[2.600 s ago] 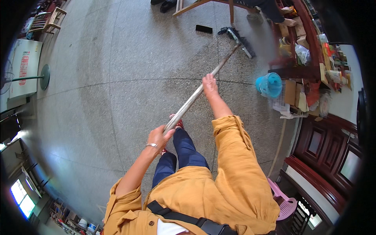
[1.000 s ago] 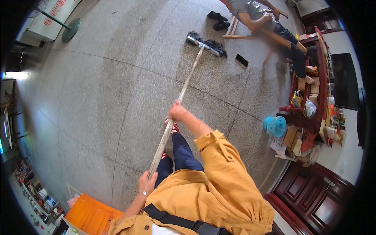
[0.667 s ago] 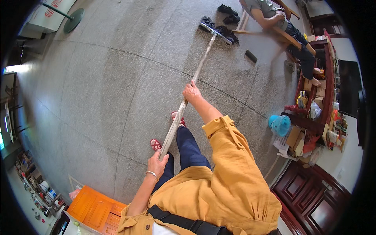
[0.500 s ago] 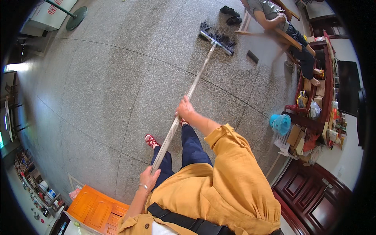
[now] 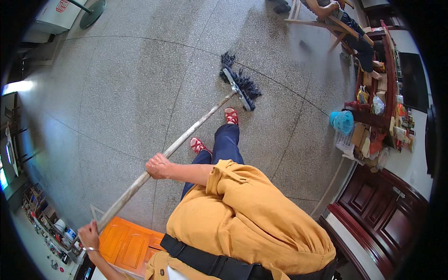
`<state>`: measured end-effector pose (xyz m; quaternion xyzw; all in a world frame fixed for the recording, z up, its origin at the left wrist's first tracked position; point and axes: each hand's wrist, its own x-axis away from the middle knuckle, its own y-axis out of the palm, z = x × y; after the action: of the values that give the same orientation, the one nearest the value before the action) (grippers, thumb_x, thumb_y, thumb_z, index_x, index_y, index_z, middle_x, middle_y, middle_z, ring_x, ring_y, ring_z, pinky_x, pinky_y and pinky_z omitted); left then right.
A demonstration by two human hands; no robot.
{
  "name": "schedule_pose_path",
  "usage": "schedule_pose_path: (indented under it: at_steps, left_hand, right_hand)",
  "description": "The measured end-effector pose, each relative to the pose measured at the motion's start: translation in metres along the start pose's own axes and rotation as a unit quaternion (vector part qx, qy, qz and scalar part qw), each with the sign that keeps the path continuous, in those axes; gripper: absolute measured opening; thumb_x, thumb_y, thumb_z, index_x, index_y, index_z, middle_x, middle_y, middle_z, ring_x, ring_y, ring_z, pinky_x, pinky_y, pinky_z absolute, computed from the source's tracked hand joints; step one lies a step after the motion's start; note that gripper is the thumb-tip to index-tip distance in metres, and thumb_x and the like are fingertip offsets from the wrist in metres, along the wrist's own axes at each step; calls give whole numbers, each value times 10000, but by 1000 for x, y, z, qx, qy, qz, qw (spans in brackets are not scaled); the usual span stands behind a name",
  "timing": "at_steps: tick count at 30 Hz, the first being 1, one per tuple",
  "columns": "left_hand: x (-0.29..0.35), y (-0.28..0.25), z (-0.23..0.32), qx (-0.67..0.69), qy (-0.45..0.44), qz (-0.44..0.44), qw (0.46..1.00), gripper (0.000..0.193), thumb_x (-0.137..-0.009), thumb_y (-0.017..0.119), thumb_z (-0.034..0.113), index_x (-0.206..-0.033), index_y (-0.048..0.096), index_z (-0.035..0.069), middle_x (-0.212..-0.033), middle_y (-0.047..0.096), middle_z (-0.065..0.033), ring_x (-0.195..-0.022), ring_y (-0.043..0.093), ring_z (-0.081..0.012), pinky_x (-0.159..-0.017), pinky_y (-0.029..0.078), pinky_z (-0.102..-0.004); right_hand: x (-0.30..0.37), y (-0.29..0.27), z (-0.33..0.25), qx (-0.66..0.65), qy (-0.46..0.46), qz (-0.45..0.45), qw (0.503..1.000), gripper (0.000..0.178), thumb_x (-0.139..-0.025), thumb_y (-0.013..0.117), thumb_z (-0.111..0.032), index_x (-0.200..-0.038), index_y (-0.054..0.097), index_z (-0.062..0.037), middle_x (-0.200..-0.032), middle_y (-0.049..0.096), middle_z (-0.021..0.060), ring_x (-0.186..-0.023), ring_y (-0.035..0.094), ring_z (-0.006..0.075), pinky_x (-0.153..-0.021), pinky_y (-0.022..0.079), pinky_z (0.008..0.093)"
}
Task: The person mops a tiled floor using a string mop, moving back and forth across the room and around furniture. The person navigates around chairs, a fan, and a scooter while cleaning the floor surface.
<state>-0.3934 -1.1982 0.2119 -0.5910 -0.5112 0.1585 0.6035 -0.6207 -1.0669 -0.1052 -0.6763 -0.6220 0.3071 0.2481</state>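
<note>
A mop with a long pale wooden handle slants across the view from the lower left to the upper middle. Its wide head of dark, shaggy strands lies on the speckled floor just beyond my red-sandalled feet. My left hand, with a bracelet at the wrist, is wrapped round the handle near its upper end. Farther down the handle, my right hand grips it from above, the arm reaching across my front. Both sets of fingers are closed on the wood.
A person sits in a wooden chair at the upper right, dark shoes nearby. At the right stand a blue bucket, a cluttered dark-red cabinet and a dark wooden door. An orange cabinet is at lower left.
The mop head has come back toward my feet. Both hands have moved left with the handle, which now lies at a flatter slant. My feet have shifted on the floor.
</note>
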Motion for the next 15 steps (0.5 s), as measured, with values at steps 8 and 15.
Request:
schedule_pose_path:
  at_steps: [8, 15]
  left_hand:
    - [-145, -20, 83, 22, 183, 44, 982, 446, -762, 549, 424, -511, 593, 58, -492, 530, -121, -448, 499, -278, -508, 367, -388]
    - [-219, 25, 224, 38, 329, -31, 943, 582, -717, 519, 593, -495, 529, 55, -432, 498, -132, -418, 530, -254, -414, 418, -358]
  right_hand:
    - [3, -42, 111, 34, 144, -17, 989, 96, -548, 595, -168, -584, 524, -115, -538, 539, 84, -517, 560, 242, -467, 407, 371]
    - [97, -92, 217, 109, 332, -90, 933, 106, -584, 620, -154, -654, 544, -133, -670, 584, 91, -719, 582, 273, -656, 443, 380]
